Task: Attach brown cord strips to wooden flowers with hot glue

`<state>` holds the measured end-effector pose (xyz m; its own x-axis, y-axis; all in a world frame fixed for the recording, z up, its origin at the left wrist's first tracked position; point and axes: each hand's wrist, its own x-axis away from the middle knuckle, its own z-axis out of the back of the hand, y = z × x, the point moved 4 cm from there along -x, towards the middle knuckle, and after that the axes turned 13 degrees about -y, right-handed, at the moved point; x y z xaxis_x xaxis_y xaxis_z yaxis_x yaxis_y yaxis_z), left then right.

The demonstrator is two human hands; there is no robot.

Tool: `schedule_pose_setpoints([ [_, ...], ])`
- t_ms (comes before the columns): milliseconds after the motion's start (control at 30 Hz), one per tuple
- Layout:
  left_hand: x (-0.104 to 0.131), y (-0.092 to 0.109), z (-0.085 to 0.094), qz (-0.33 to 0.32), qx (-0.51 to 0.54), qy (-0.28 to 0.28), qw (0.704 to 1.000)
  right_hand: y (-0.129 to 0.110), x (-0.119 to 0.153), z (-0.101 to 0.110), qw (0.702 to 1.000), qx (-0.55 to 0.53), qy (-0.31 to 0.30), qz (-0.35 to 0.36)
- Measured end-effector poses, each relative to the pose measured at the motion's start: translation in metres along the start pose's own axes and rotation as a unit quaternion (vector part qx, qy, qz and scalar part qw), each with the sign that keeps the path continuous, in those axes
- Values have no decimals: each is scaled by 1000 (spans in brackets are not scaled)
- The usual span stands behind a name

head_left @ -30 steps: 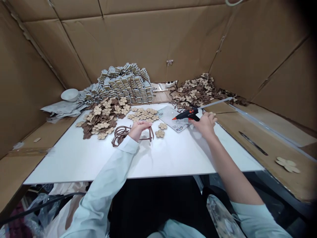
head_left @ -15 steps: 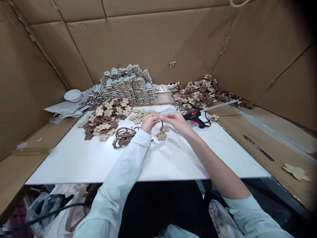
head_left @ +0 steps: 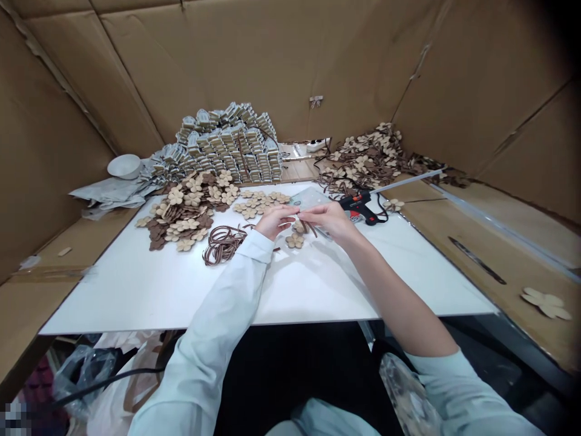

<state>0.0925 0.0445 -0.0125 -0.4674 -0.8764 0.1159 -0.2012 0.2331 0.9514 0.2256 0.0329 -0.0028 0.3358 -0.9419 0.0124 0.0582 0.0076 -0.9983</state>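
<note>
Fingertip to fingertip, my left hand (head_left: 275,221) and my right hand (head_left: 332,220) meet above the white tabletop, both closed in a pinch. A thin brown leather cord (head_left: 314,229) hangs below the right fingers; its part between the fingertips is mostly hidden. Under the hands lie a beige flower cutout (head_left: 295,241) and another flower (head_left: 299,226), partly covered. To the left is a coil of brown cord (head_left: 224,244). Several beige flowers (head_left: 258,204) lie behind my left hand. A black glue gun (head_left: 363,208) rests to the right of my right hand.
Behind stand stacked metallic-looking pieces (head_left: 236,148). Piles of flowers lie at left (head_left: 186,212) and back right (head_left: 363,157). A white bowl (head_left: 124,166) sits on plastic bags (head_left: 111,192). On the right ledge are a dark strip (head_left: 476,260) and a flower (head_left: 546,303). Cardboard walls (head_left: 254,54) enclose the table.
The hanging cord has shifted right and now shows below my right fingers. My hands stay together, fingertips still meeting. The view has tipped slightly.
</note>
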Motion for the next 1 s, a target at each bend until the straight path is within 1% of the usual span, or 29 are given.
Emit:
schedule_pose_setpoints([
  [67, -1, -2, 3, 8, -78, -2, 997, 0, 2, 8, 999, 38, 33, -8],
  [133, -2, -4, 10, 21, -203, 14, 979, 0, 3, 16, 997, 49, 51, -10],
  [167, -2, -5, 13, 31, -277, 21, 960, 1, 3, 19, 997, 46, 55, -9],
  [233, -2, -6, 16, 46, -416, 17, 908, 1, 3, 24, 997, 36, 61, -6],
  [267, -2, -6, 16, 49, -468, 9, 882, 2, 3, 25, 997, 35, 63, -6],
  [333, -1, -7, 14, 55, -532, -5, 845, 2, 3, 26, 997, 41, 68, -7],
  [400, 0, -7, 11, 67, -556, -12, 828, 1, 3, 25, 996, 53, 69, -8],
  [500, 2, -6, 6, 81, -565, -20, 821, 0, 3, 23, 996, 63, 64, -6],
  [567, 2, -6, 5, 79, -570, -30, 818, 1, 3, 23, 996, 69, 63, -4],
  [700, 1, -7, 7, 67, -577, -54, 812, 1, 2, 24, 995, 75, 60, 1],
  [800, 1, -10, 10, 66, -574, -54, 814, -2, 4, 23, 995, 77, 65, -1],
  [867, 1, -11, 13, 64, -558, -47, 826, -5, 6, 21, 995, 73, 68, -7],
  [900, 1, -10, 14, 60, -541, -41, 838, -6, 7, 20, 995, 70, 68, -9],
  [1000, 2, -6, 17, 46, -455, -7, 889, -9, 9, 18, 996, 63, 63, -15],
])
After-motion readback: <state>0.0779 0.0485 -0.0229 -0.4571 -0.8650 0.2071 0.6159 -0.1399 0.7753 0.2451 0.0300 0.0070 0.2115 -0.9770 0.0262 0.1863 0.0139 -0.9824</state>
